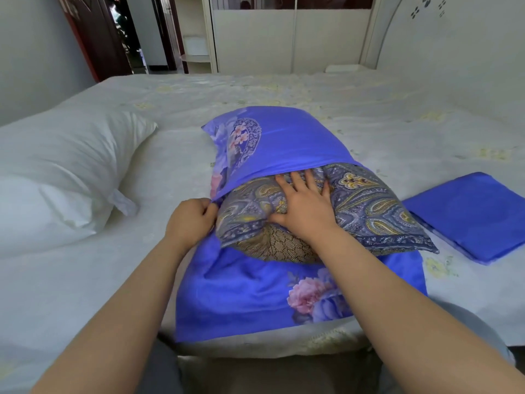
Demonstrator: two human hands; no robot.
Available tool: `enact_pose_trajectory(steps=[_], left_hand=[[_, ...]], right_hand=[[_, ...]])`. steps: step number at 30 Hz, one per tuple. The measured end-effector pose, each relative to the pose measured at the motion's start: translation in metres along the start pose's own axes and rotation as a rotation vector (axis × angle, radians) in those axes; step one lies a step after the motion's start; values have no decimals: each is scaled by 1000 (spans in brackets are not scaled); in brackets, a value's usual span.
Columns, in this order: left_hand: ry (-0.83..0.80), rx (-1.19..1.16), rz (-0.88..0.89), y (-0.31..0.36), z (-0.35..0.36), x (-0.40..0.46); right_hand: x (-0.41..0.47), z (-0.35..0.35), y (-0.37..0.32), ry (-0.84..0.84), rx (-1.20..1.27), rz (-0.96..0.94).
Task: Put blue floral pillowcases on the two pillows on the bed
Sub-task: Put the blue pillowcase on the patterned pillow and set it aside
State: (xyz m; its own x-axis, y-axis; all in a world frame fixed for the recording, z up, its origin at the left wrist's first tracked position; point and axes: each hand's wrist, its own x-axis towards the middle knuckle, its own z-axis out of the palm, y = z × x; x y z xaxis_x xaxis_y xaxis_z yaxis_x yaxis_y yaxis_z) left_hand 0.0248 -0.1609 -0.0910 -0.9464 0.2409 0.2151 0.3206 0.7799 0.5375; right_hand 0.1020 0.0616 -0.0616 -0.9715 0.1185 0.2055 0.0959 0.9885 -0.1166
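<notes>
On the pale floral bed [369, 115], the left hand [190, 220] pinched the soft blue floral pillowcase's [272, 137] open edge; the flat, open right hand [304, 206] pressed the half-covered paisley pillow [369, 206], likely light and squashy.

One head-worn view, forward and down, close over the bed [369, 115].

Open sheet lies beyond the half-covered paisley pillow [355, 206], while a white pillow [65, 172] crowds its left and a folded blue pillowcase [468, 214] lies near its right.
</notes>
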Motion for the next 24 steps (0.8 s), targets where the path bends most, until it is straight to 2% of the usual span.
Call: enact_pose_trajectory(steps=[2, 6, 8, 10, 13, 15, 16, 17, 18, 19, 20, 21, 22, 24], left_hand=[[-3, -64, 71, 1, -1, -13], [-114, -157, 137, 11, -15, -8], [-82, -389, 52, 32, -34, 1], [-13, -473, 6, 58, -41, 12], [32, -215, 93, 90, -11, 12], [130, -4, 119, 91, 22, 2], [211, 80, 136, 89, 35, -5], [303, 135, 156, 87, 45, -11], [370, 163, 179, 86, 51, -13], [416, 182, 196, 86, 53, -13], [439, 195, 212, 88, 53, -13], [451, 220, 234, 89, 53, -10], [450, 256, 249, 89, 53, -8], [415, 320, 259, 86, 53, -4]], right_hand=[[0, 0, 2, 22, -21, 27], [-9, 4, -15, 9, -148, -33], [-14, 7, -27, 24, -221, -84], [-18, 7, -37, 4, -238, -145], [-18, -18, -29, -241, 53, -219], [-14, -45, -10, -395, 464, -189], [-13, -55, 0, -345, 681, -119], [-11, -60, 9, -204, 813, -21], [-8, -61, 17, -1, 763, 70], [-5, -56, 22, 200, 531, 110], [1, -47, 25, 291, 266, 102], [6, -39, 25, 306, 71, 67], [12, -34, 22, 272, -20, 46], [31, -29, 18, 221, -84, 62]])
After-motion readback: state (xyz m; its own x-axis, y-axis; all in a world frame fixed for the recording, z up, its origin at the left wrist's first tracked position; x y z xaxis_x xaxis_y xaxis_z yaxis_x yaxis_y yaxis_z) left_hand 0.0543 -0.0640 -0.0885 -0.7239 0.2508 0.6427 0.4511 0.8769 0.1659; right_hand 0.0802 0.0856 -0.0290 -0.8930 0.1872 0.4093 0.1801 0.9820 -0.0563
